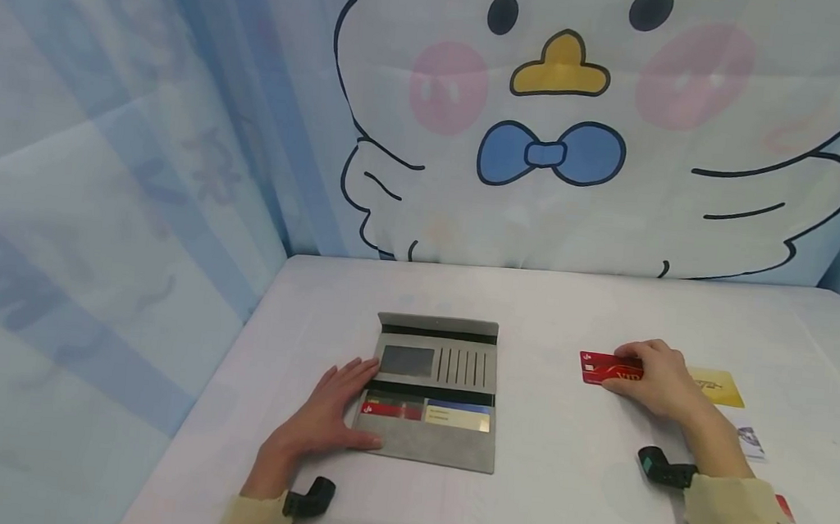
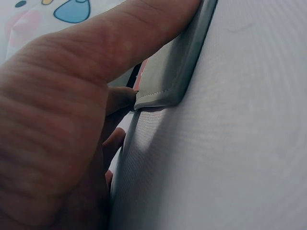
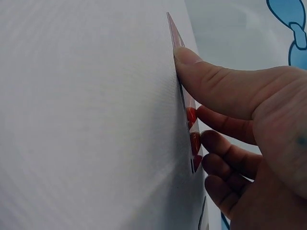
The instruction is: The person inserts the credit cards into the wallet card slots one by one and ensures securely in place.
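Observation:
An unfolded grey wallet (image 1: pixel 442 447) lies on the table, with several slits in its upper half. A red-and-dark card (image 1: pixel 392 408) and a cream-and-blue card (image 1: pixel 457 415) sit side by side in its lower pocket. My left hand (image 1: pixel 330 407) rests spread along the wallet's left side, its thumb over the lower left part; the left wrist view shows the thumb (image 2: pixel 124 38) on the stitched edge. To the right of the wallet, my right hand (image 1: pixel 662 381) pinches a red bank card (image 1: pixel 593 368) between thumb and fingers. In the right wrist view this card (image 3: pixel 194 139) appears nearly edge-on.
Beside and under the right forearm lie a gold card (image 1: pixel 721 388), a white card (image 1: pixel 750 443) and a partly covered red-and-white card (image 1: pixel 786 509). Bare white tabletop (image 1: pixel 539 436) separates the wallet from the right hand. A printed curtain (image 1: pixel 541 222) hangs behind the table.

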The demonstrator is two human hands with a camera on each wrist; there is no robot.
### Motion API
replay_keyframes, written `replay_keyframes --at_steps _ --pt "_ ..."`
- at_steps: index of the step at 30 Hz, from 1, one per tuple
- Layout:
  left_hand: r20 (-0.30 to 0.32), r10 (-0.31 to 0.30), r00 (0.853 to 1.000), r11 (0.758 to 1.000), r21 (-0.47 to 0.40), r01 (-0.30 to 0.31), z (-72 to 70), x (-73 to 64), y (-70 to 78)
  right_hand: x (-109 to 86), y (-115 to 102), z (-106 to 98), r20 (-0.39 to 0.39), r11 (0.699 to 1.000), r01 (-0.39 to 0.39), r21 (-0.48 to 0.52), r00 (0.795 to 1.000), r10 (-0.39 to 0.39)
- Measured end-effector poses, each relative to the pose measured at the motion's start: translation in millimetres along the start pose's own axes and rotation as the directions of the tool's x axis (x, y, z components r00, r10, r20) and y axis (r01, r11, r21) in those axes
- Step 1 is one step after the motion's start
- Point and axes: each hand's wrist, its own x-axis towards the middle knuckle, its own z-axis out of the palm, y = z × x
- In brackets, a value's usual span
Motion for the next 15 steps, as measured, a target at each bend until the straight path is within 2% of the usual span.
replay_keyframes --at_steps 5,10,15 --pt "-0.021 0.021 1.000 1.000 -0.007 -0.022 1.2 -1.0 0.1 0.2 0.6 -1.2 -0.012 0.998 -0.061 -0.027 0.998 0.061" --pt "-0.015 0.017 1.000 1.000 0.006 -0.017 1.1 -0.7 -0.8 0.8 -1.1 -5.1 -0.004 0.990 -0.134 -0.047 0.991 0.134" --pt "-0.014 0.024 1.000 1.000 0.006 -0.024 0.9 0.0 -1.6 1.7 -2.4 -5.3 0.011 0.986 -0.162 -0.048 0.987 0.163"
